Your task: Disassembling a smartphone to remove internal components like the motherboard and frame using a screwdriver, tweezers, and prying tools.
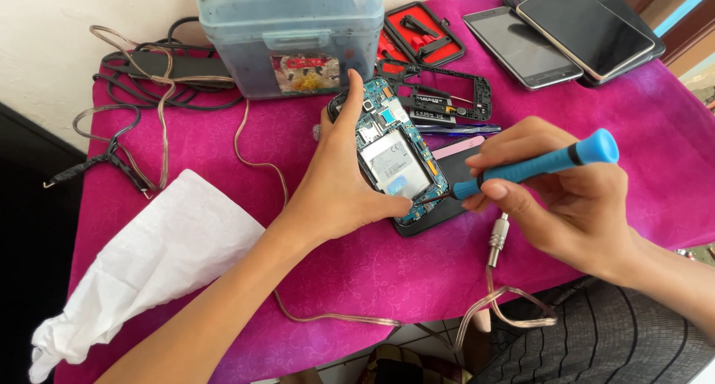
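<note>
Left hand (339,186): wrapped around the left edge of an opened black smartphone with exposed blue circuit board and silver battery (395,164), thumb pressed at its near edge, index finger stretched along its far-left side. The smartphone lies at the centre of the desk (387,272), which is draped in a magenta patterned cloth.

Right hand (562,205): clenched around a blue-handled precision screwdriver with black collar (540,164), its tip meeting the smartphone's near-right edge.

Just near the right hand: clear-sheathed cable with metal plug (497,239).

Far, touching the smartphone: black plastic phone frame (439,93); beyond it a red-lined black tool case (421,30).

Far left of centre: pale blue translucent plastic box (290,34).

Far right: stacked dark-screened smartphones (566,30).

Left: tangled black and clear cables (141,93).

Near left: crumpled white cloth (149,265).
</note>
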